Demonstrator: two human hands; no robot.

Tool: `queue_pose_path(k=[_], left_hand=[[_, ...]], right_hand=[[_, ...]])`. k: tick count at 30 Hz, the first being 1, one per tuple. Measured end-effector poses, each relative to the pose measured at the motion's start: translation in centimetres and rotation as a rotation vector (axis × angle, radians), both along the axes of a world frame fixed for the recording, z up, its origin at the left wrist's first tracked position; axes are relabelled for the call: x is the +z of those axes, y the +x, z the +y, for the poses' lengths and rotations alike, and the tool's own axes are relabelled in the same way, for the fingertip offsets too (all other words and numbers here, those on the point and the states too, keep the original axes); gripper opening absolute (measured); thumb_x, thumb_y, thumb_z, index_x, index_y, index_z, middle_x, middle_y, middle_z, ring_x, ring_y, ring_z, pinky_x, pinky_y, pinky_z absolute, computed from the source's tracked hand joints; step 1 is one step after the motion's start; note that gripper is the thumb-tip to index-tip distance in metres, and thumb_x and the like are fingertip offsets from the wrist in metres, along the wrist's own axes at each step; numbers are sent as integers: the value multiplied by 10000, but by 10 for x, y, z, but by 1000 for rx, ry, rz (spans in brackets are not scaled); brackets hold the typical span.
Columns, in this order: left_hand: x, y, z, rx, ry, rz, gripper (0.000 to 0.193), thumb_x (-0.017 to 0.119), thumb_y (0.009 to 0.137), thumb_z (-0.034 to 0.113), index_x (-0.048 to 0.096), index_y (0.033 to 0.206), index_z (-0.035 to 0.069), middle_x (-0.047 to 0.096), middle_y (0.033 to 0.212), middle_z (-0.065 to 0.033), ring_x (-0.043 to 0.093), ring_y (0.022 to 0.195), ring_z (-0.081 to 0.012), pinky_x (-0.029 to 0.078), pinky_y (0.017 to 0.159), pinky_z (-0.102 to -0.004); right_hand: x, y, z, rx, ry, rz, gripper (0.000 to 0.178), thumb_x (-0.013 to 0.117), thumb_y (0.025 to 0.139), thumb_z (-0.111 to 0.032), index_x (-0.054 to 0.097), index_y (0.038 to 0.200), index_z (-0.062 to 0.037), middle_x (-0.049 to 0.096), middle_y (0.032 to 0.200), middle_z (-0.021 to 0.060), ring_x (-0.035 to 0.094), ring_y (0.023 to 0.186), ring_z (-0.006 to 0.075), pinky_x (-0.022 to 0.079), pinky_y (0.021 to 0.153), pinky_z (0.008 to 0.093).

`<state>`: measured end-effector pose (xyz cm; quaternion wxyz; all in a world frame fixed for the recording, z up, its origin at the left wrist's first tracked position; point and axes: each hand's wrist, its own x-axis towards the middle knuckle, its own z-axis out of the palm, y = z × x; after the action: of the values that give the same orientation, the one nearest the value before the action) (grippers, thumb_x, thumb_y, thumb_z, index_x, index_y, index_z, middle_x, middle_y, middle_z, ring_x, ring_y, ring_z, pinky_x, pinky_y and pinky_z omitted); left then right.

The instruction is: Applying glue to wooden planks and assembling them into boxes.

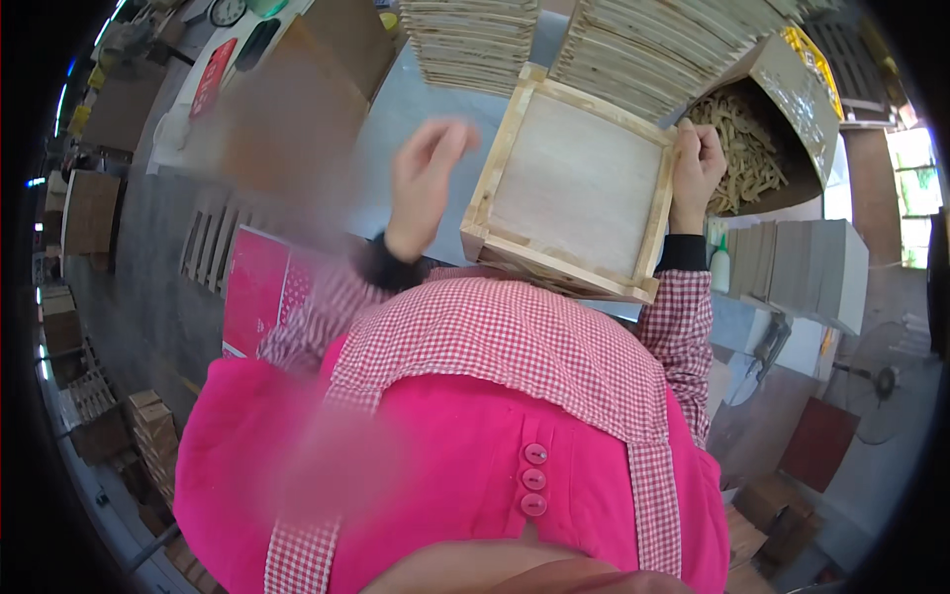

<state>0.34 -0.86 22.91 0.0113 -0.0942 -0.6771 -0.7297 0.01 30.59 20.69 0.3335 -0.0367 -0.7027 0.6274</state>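
A square wooden frame (pixel 648 238) with a pale flat panel (pixel 579 178) inside it lies tilted in front of me. Below its near edge more wooden edges show, like a stack beneath. My right hand (pixel 697 173) is closed at the frame's right side, thumb and fingers against the rim. To the left, my left hand (pixel 424 183) is raised apart from the frame. Its fingers are curled together and slightly blurred; whatever they may hold cannot be made out.
Tall stacks of thin wooden frames (pixel 470 45) stand at the back. A cardboard box (pixel 782 99) at the right holds many small wooden strips (pixel 742 148). Near it are a white-green bottle (pixel 719 267) and stacked boards (pixel 792 262). The pale-blue table (pixel 386 119) shows at the left.
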Motion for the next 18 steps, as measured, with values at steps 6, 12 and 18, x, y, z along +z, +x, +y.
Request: queue_pose_path(k=[6, 12, 18], left_hand=[[-14, -106, 60, -186, -17, 23, 392, 397, 1010, 304, 646, 993, 1, 649, 958, -31, 590, 935, -142, 434, 873, -288], [-10, -115, 67, -331, -151, -56, 412, 391, 1007, 287, 655, 895, -9, 656, 915, -36, 594, 913, -154, 445, 847, -290], [-7, -86, 54, -145, -289, 411, 384, 387, 1003, 234, 669, 881, 2, 664, 854, -71, 604, 841, -155, 460, 805, -292]], right_hand=[[-3, -4, -4, -11, -31, 3, 279, 591, 932, -145, 491, 684, -67, 404, 643, -92, 321, 589, 10, 249, 516, 194], [-3, 9, -9, -126, -14, -11, 280, 592, 927, -136, 504, 675, -53, 416, 633, -84, 336, 594, 14, 272, 516, 198], [3, -3, -13, -200, 108, -53, 268, 631, 883, -151, 577, 676, 11, 482, 589, -47, 411, 584, 32, 342, 502, 222]])
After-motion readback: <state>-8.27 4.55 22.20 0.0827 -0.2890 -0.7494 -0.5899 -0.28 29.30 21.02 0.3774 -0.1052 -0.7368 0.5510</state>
